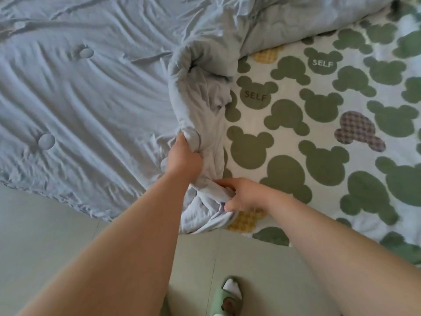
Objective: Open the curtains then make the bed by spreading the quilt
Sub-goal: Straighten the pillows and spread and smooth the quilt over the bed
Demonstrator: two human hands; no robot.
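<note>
Pale blue quilt point(79, 99) covers the left and top of the frame, its edge bunched at centre. The left grip point(184, 156) (a bare hand) clutches that fold; the right grip point(243, 195) pinches it just below, beside a bear-print sheet point(319, 133).

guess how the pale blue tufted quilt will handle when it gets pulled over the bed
Likely floppy: the pale blue tufted quilt bunches and creases where the left hand and right hand grip its edge. Probably light but bulky, given its puffy folds.
</note>
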